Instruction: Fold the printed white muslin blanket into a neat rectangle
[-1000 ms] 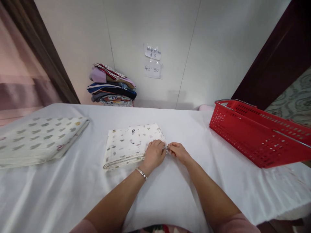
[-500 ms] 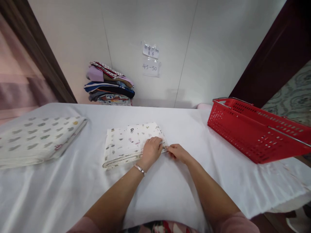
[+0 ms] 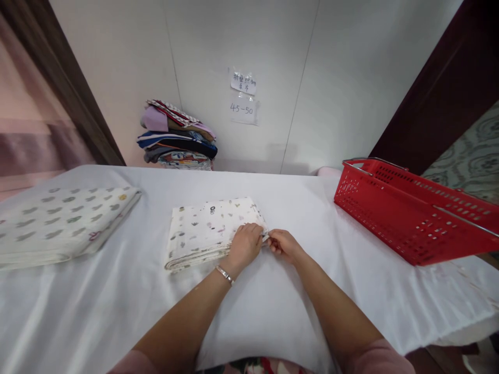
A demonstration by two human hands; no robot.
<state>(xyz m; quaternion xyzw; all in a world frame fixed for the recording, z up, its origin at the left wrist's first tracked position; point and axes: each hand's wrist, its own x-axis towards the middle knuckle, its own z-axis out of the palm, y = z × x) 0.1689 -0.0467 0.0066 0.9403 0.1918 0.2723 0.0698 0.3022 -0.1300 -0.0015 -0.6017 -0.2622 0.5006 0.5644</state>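
A folded white cloth (image 3: 206,223) with small printed figures lies in several layers on the white-covered table. My left hand (image 3: 246,243) rests over its near right corner, fingers curled round the layers and thumb at the edge. Just right of it, my right hand (image 3: 284,244) pinches the tip of that same corner between thumb and fingers. Under my left hand the corner layers are hidden. A silver bracelet (image 3: 225,274) circles my left wrist.
Another folded white cloth (image 3: 66,221) with grey-green prints lies at the table's left. A red perforated basket (image 3: 393,218) with metal handles stands at the right. Behind the table is a stack of folded fabrics (image 3: 177,137); paper signs (image 3: 244,109) hang on the wall.
Both hands stay at the cloth's corner. My right hand's fingers have curled in slightly and shifted a little at the tip. The folded cloth lies as before.
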